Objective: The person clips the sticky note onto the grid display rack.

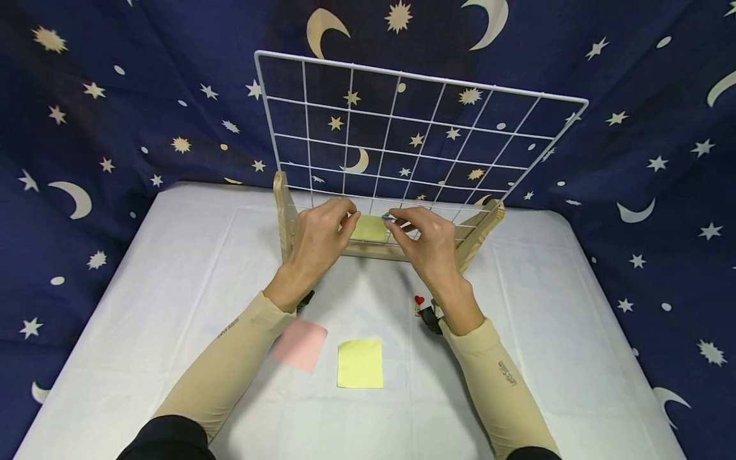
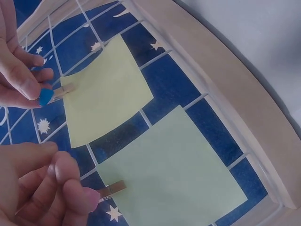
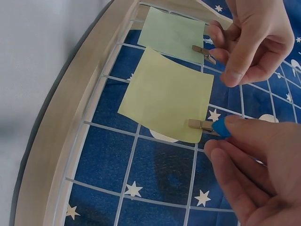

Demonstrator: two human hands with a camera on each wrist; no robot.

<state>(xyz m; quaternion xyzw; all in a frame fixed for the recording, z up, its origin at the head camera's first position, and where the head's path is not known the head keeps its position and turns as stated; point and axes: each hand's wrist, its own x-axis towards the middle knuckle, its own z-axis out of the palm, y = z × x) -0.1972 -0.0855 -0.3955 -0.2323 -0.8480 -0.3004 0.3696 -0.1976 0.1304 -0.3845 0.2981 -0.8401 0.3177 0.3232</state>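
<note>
My right hand point(image 1: 422, 233) pinches a small wooden clothespin point(image 3: 201, 124) with a blue top. The clothespin's jaws sit over the edge of a yellow paper note point(image 3: 167, 96) lying against a white wire grid point(image 1: 397, 118). Beside it my left hand point(image 2: 44, 186) has loosely bent fingers, apart from the yellow note and with nothing seen between thumb and forefinger. Close to those fingers, another clothespin point(image 2: 113, 188) with a pink end clips a pale green note point(image 2: 171, 167) to the grid. In the head view my left hand hides that green note.
A wooden stand point(image 1: 376, 250) holds the grid upright on a white-covered table point(image 1: 535, 358). Nearer lie a pink note point(image 1: 300, 345), partly under my left forearm, and a yellow note point(image 1: 360, 364). A red heart point(image 1: 419, 299) shows beside my right wrist. Star-patterned cloth point(image 1: 132, 83) hangs behind.
</note>
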